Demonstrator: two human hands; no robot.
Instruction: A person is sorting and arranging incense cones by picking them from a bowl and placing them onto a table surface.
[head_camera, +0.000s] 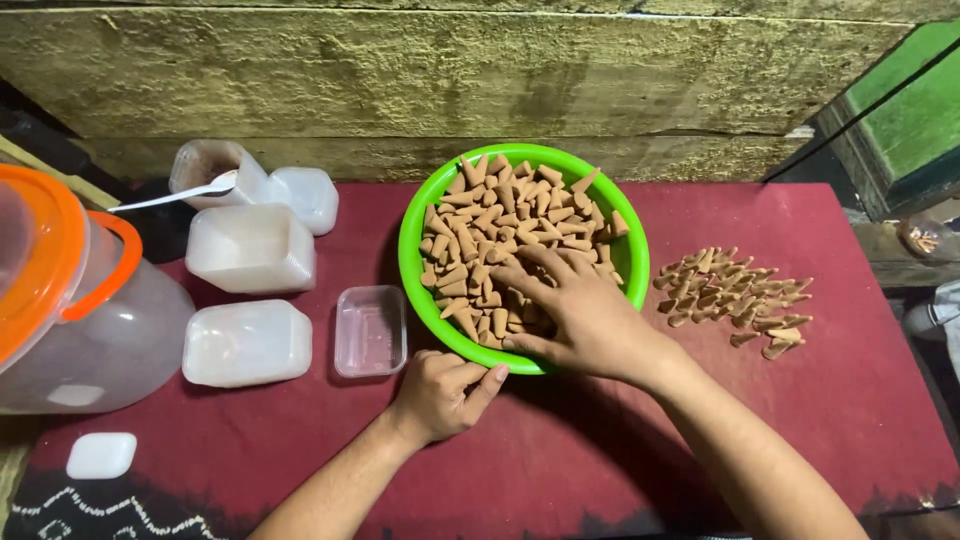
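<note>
Green bowl (415, 262) on the red worktop (600, 450) holds cones (490, 215). Right hand (575, 310) reaches in, fingers (540, 262) spread over them; whether any are gripped, I cannot tell. Left hand (440, 392), loosely curled and empty, steadies the rim. Better to pinch lightly, few at once.

Glossy green plastic bowl (415, 262); matt, chalky tan cones (500, 230); red cloth over surface (640, 440); rough weathered wood wall (450, 80); frosted translucent plastic containers (250, 248).

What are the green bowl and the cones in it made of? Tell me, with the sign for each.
Green bowl: likely plastic; bright uniform colour, smooth glossy rim.
Cones: seemingly pressed clay-like or powdery material; matt, dull brown, no shine. The right hand rests among them.
</note>
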